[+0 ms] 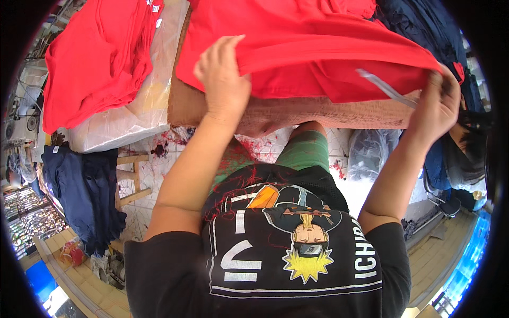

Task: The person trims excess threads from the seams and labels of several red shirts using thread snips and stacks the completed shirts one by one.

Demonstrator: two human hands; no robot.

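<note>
A red cloth garment (297,58) is spread in front of me over a brown, textured padded surface, its near edge raised in a long fold. My left hand (222,79) is at the garment's left part, fingers stretched out and thumb apart. At the far right end of the fold, my right hand (439,100) pinches the cloth's edge. A slim silver blade-like tool (386,87) sticks out from the same hand, pointing left across the red cloth; its handle is hidden in my grip, so its exact kind cannot be told.
Stacked red garments (101,63) lie left on a plastic-wrapped block (122,124). Dark blue clothes (85,185) hang over a wooden frame at left; more dark cloth (424,32) is at far right. A clear plastic bag (373,151) stands below the brown surface (297,114). Red threads litter the floor.
</note>
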